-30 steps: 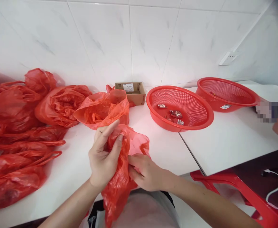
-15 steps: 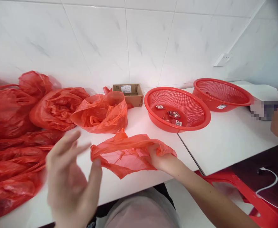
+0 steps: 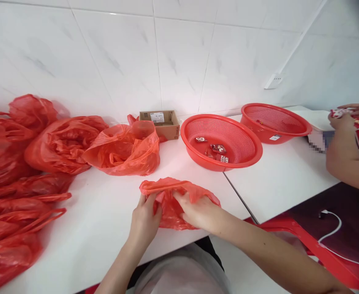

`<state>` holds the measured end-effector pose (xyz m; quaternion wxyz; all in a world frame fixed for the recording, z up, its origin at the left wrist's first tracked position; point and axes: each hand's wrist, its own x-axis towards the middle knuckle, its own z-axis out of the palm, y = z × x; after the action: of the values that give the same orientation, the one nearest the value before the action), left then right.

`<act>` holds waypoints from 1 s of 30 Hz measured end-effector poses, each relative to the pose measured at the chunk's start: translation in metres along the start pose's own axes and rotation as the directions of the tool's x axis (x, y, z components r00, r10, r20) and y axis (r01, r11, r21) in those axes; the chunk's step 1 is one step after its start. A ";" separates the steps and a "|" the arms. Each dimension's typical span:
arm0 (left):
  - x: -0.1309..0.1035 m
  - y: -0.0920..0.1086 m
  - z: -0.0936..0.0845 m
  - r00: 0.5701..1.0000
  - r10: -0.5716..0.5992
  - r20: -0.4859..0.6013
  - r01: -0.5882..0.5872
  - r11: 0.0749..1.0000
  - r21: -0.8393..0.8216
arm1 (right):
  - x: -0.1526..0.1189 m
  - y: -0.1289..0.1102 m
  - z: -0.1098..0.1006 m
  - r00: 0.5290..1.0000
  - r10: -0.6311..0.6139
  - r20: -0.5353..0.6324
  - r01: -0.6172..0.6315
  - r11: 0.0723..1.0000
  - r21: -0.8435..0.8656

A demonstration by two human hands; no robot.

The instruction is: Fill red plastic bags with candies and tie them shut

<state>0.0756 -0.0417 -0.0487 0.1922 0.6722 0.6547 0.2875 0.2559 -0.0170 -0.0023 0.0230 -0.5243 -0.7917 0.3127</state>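
A thin red plastic bag [image 3: 170, 210] lies at the table's front edge, its mouth turned towards me. My left hand [image 3: 145, 218] is closed on the bag's left rim, thumb on the inner side and fingers partly behind the plastic. My right hand [image 3: 199, 210] reaches into the mouth from the right. Its visible fingers are stretched and apart, while a fold of plastic covers part of the hand. Just behind the bag stands a red colander basket [image 3: 243, 147] with several small packets [image 3: 218, 148] on its bottom.
Red plastic bags [image 3: 4, 151] are heaped on the left, next to an open-mouthed red bag [image 3: 136, 157]. A cardboard box [image 3: 171, 131] stands against the tiled wall. On the right are a second red basket [image 3: 290, 132] and another person's hands [image 3: 343, 116] with a packet.
My left hand has moved right and down from the air onto the bag's rim. The bag mouth has narrowed. The other person's hands have come further into view.
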 end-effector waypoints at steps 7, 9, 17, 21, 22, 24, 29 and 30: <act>-0.013 -0.028 -0.037 0.968 0.017 0.250 -0.009 0.999 -0.033 | 0.012 0.020 -0.035 0.983 0.075 0.165 -0.027 0.960 -0.277; -0.018 -0.040 -0.052 0.969 0.015 0.248 -0.003 0.999 -0.051 | 0.013 0.031 -0.048 0.962 0.198 0.190 -0.133 0.943 -0.306; -0.027 -0.017 -0.067 0.957 0.186 0.223 -0.187 0.982 -0.016 | -0.003 0.042 -0.119 0.840 -0.344 0.420 0.160 0.896 0.414; -0.017 0.000 -0.066 0.938 0.274 0.211 -0.277 0.961 -0.018 | 0.014 0.063 -0.163 0.926 -0.377 0.024 0.291 0.752 0.591; -0.015 0.001 -0.066 0.936 0.276 0.220 -0.276 0.961 -0.034 | 0.024 0.072 -0.170 0.953 -0.292 -0.077 0.290 0.812 0.507; -0.010 0.000 -0.066 0.932 0.277 0.235 -0.268 0.961 -0.070 | 0.047 0.092 -0.177 0.978 -0.135 -0.159 0.172 0.954 0.248; -0.008 -0.010 -0.064 0.912 0.291 0.288 -0.252 0.953 -0.165 | 0.087 0.121 -0.161 0.998 0.059 0.000 -0.058 0.984 -0.167; -0.008 -0.013 -0.063 0.924 0.256 0.283 -0.211 0.961 -0.180 | 0.089 0.123 -0.158 0.998 0.065 -0.003 -0.065 0.984 -0.168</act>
<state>0.0257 -0.0563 -0.0095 0.3033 0.7659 0.5095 0.2487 0.3733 0.1643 0.0351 -0.0322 -0.5495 -0.7978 0.2461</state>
